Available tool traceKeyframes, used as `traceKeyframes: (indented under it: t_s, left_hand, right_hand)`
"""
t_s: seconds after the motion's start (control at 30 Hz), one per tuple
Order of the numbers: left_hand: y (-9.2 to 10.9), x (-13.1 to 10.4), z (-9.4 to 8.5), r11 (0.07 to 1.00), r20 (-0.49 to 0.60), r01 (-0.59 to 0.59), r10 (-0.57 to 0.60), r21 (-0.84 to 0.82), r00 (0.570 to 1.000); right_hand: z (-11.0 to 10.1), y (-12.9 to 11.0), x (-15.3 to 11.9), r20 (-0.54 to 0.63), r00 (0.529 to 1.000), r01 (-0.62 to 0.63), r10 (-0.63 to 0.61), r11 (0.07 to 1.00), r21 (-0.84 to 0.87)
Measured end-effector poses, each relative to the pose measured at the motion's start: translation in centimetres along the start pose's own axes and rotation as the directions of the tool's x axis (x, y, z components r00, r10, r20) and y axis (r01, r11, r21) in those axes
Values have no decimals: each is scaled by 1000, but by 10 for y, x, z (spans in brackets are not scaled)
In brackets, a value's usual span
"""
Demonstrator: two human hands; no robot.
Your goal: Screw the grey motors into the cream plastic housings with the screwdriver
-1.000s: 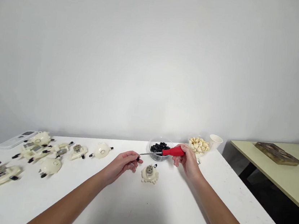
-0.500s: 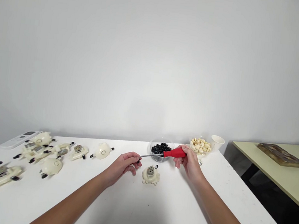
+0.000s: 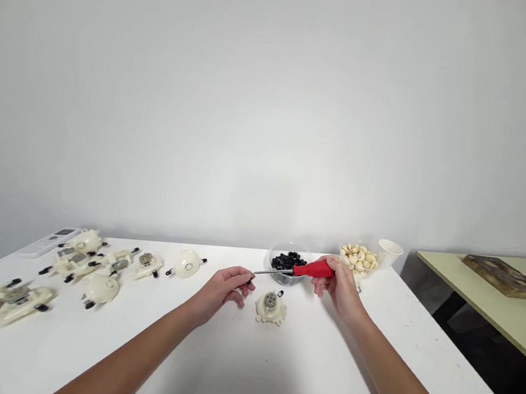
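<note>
My right hand (image 3: 337,284) is closed around the red handle of a screwdriver (image 3: 314,268), whose metal shaft points left. At its tip, my left hand (image 3: 227,290) pinches a small black piece (image 3: 251,278) between thumb and fingertips; its exact kind is too small to make out. Just below the shaft, a cream plastic part (image 3: 271,310) with a round grey centre sits on the table, one black piece (image 3: 280,293) on its upper right. Behind the screwdriver stands a clear round bowl (image 3: 287,281) holding many small black pieces (image 3: 286,261).
Several cream parts with black tips (image 3: 101,289) lie across the left of the white table (image 3: 317,382), near a white remote control (image 3: 51,241). At the back right are a container of cream-coloured pieces (image 3: 358,257) and a white cup (image 3: 389,253). A second table (image 3: 485,301) bears a brown block (image 3: 507,277).
The whole scene has shifted slightly to the right in view. Both hands keep their hold, with the screwdriver tip still at the black piece.
</note>
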State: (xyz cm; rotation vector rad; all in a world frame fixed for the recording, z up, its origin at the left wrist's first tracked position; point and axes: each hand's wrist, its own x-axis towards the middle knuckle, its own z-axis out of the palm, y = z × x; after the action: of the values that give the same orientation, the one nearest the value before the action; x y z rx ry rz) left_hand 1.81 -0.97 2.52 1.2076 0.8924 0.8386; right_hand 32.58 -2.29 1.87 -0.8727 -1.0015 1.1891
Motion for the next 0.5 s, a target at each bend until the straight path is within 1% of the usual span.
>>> traceKeyframes:
  t_s: [0.3, 0.5]
  left_hand:
    - [-5, 1, -2, 1000, -10, -12, 12, 5, 1000]
    - [-9, 2, 0, 998, -31, -40, 41, 47, 999]
  right_hand:
    - [-2, 1, 1, 9, 1000, 3, -3, 1000, 2]
    - [-2, 2, 1, 15, 1000, 1, -1, 1000, -5]
